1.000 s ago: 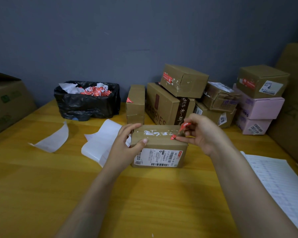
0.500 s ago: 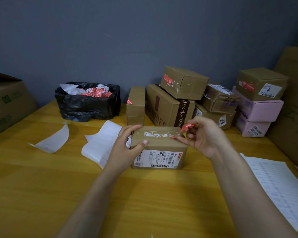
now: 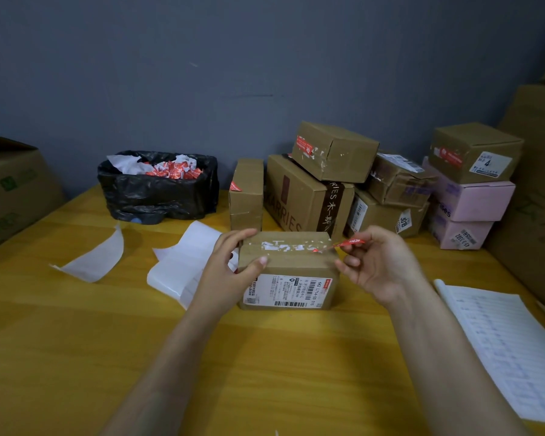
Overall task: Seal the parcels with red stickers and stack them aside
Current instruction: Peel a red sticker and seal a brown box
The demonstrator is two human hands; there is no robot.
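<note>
the right grip (image 3: 378, 265), pinching the red sticker (image 3: 350, 243), has drawn out toward 3 o'clock so the strip now trails off the top seam of the parcel (image 3: 288, 265), which the left grip (image 3: 230, 269) clasps at its 9 o'clock end on the desk (image 3: 76, 325); sealing looks unfinished.
</note>
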